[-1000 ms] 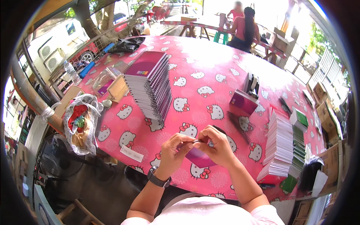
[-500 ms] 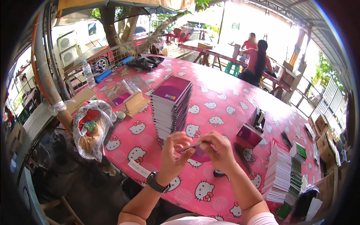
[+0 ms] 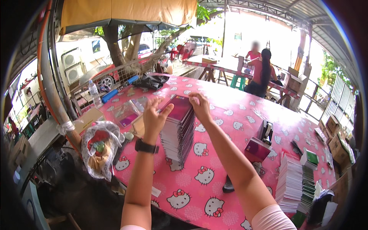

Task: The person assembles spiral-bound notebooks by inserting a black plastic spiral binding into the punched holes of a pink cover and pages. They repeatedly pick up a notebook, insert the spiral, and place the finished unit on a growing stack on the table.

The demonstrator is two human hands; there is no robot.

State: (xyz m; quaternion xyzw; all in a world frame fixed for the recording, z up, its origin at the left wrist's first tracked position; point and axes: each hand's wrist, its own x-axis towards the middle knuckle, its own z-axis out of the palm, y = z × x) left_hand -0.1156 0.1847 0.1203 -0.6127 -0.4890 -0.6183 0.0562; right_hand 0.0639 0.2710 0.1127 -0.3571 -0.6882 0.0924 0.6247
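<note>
Black bag (image 3: pixel 152 81) lay beyond hands; clear bag of cloths (image 3: pixel 100 163), nearer and left. Wooden piece (image 3: pixel 138 125) sat just beside left hand (image 3: pixel 154 118), partly covered by it. Small purple stack (image 3: pixel 257 148) and pale-edged books (image 3: pixel 288 180) lay well right of grip. Left fingers spread, thumb by cover edge, unclenched. Right hand (image 3: pixel 201 109) curled at far right corner; whether pinching, could not tell. Spiral notebook stack (image 3: pixel 173 140) stood upright between hands.

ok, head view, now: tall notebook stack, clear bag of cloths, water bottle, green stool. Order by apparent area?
1. Tall notebook stack and clear bag of cloths: too close to rank
2. Water bottle
3. Green stool, farther off
</note>
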